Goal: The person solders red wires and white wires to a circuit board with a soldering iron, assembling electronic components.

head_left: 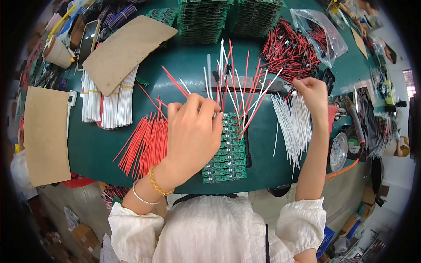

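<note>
A panel of small green circuit boards (pixel 224 162) lies in front of me, with red and white wires (pixel 240 98) standing up from its far part. My left hand (pixel 193 125) is over the panel's left side, fingers curled in beside the standing wires; what they grip is hidden. My right hand (pixel 312 94) is closed in a pinch at the near edge of a heap of red and black wires (pixel 287 50), above a bundle of white wires (pixel 294 127). What sits between its fingertips is too small to make out. Loose red wires (pixel 144 144) fan out left of my left hand.
A dark metal bar (pixel 263 84) lies beyond the panel. Tall stacks of circuit boards (pixel 204 24) stand at the back. A cardboard piece (pixel 129 50) covers bundled white wires (pixel 109 107) at left. A clear bag (pixel 324 37), pliers (pixel 353 114) and a round dish (pixel 339 152) are at right.
</note>
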The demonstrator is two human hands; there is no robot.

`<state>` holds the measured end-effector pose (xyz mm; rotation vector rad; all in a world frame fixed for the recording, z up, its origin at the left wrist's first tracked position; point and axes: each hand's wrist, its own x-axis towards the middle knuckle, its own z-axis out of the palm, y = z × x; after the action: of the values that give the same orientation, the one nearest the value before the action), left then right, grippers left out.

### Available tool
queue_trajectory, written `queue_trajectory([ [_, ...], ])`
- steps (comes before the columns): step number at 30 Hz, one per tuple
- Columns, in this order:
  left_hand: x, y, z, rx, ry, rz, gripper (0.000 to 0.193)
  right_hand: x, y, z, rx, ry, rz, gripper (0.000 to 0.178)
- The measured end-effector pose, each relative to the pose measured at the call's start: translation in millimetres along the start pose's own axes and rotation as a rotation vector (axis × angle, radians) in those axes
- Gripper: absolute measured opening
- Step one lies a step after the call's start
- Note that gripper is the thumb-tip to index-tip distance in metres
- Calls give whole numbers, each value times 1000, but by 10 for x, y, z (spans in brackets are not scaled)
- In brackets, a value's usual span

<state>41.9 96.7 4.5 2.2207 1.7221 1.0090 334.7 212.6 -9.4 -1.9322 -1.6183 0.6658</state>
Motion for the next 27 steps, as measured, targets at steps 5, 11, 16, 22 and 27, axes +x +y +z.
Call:
queue_trajectory([
  [5, -31, 125, -168, 43, 116, 53, 16, -463, -156, -79, 317, -123, 165, 15],
  [11, -104, 364, -117, -406, -36, 33, 15, -1358, -458, 114, 299, 269, -201, 16],
  [16, -90, 544, -76, -1034, -349, -324, 21, -1743, -606, 328, 169, 239, -648, 15],
  [22, -160, 455, -32, -1451, -361, -609, 18, -1780, -660, 329, 215, 144, -718, 19],
  [27, -199, 356, -141, -1297, -246, -628, 34, -1748, -775, 181, 322, -88, -614, 29],
])
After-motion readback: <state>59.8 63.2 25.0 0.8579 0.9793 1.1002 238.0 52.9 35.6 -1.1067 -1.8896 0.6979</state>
